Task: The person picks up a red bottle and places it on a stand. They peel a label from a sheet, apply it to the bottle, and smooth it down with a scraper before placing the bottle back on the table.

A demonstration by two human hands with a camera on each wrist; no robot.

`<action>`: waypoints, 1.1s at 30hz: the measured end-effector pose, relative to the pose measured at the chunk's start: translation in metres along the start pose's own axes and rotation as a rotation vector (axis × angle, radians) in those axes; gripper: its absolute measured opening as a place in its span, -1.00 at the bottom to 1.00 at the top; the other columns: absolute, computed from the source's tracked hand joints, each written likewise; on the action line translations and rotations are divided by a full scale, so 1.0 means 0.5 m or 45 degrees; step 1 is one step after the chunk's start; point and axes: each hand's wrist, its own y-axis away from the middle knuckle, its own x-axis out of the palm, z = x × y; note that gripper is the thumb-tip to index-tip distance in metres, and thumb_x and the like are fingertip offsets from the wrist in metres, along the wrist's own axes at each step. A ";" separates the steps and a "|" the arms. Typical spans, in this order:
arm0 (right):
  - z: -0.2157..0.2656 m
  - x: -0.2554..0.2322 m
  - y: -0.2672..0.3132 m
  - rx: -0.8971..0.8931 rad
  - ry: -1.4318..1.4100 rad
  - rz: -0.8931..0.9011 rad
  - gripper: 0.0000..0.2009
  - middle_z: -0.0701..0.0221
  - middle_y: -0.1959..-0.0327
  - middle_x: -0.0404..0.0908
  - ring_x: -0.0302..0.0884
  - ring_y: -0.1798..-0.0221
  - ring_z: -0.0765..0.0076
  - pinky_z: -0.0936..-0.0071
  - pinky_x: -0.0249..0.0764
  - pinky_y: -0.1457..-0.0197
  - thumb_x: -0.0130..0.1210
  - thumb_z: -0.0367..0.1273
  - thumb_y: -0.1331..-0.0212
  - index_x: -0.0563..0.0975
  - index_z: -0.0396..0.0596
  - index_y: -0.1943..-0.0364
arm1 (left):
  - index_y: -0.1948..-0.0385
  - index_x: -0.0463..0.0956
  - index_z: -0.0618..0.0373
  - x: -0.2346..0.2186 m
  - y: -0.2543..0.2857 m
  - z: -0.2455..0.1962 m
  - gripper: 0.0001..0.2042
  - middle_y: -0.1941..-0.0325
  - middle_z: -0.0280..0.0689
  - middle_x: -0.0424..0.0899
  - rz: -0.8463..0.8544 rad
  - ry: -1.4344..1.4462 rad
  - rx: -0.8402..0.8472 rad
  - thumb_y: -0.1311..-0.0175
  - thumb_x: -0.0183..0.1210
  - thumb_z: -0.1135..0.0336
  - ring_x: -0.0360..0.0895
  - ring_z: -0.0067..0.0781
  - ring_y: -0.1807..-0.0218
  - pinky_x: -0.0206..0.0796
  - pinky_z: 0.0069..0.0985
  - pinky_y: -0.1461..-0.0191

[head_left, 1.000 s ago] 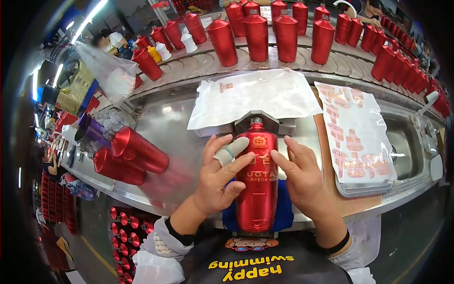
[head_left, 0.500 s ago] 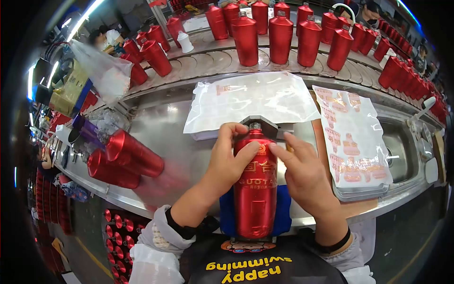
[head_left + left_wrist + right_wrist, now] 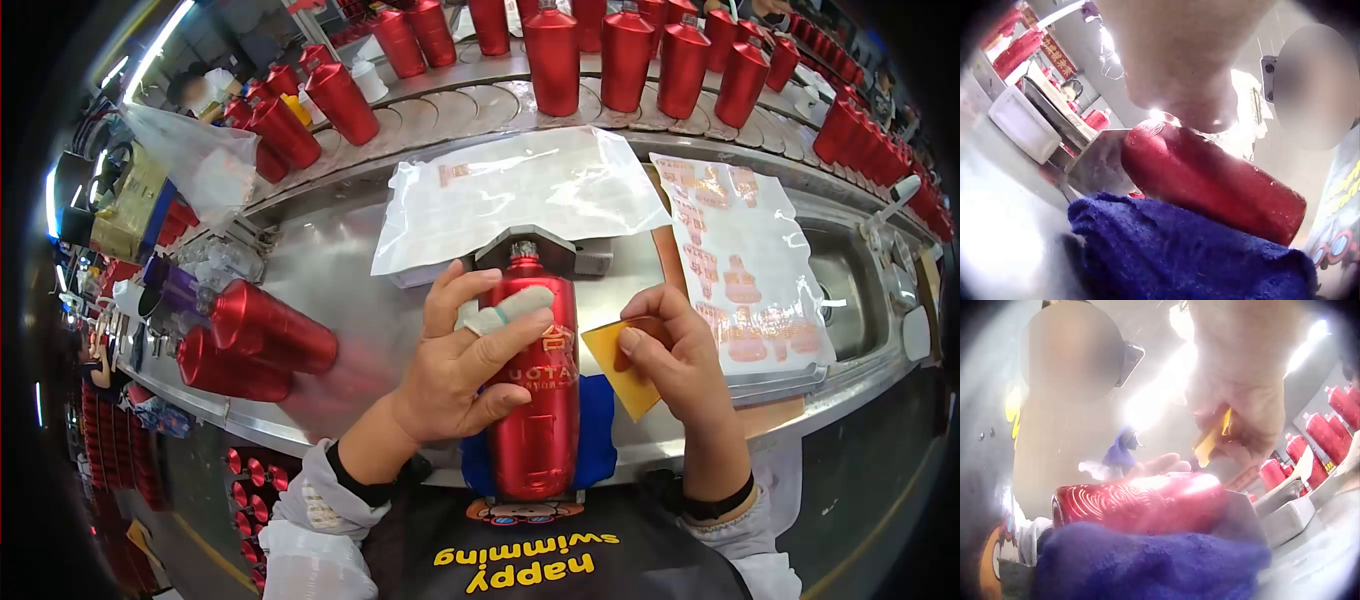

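A red bottle (image 3: 535,430) with gold lettering lies on its back on a blue cloth (image 3: 598,430), its neck in a dark notched holder (image 3: 560,258). My left hand (image 3: 460,365) rests over its upper left side. A pale cover wraps one of its fingers (image 3: 515,306), which lies across the bottle's front below the shoulder. To the right of the bottle, my right hand (image 3: 685,360) pinches a flat yellow scraper (image 3: 622,370) between thumb and fingers. The scraper also shows below the hand in the right wrist view, above the bottle (image 3: 1147,503).
Two red bottles (image 3: 270,325) lie at the left of the steel counter. A decal sheet covers a block (image 3: 520,200) behind the holder; another printed sheet (image 3: 740,270) lies on a tray at right, beside a sink (image 3: 850,295). Red bottles stand along the conveyor (image 3: 450,120) behind.
My left hand has shifted from the bottle's neck down onto its upper left side. The right hand has moved off the bottle to the right, and the yellow scraper now shows plainly in its fingers.
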 end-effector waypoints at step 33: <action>-0.063 0.039 0.057 0.157 -0.617 0.014 -0.80 0.45 0.16 0.59 0.49 0.10 0.65 0.63 0.43 0.00 0.13 -0.45 -0.25 0.50 -0.13 0.07 | 0.08 0.63 0.04 0.007 0.005 -0.104 -0.67 -0.23 -0.07 0.53 0.014 -0.213 -0.163 -0.18 0.26 0.10 0.20 0.04 -0.37 -0.19 0.03 -0.50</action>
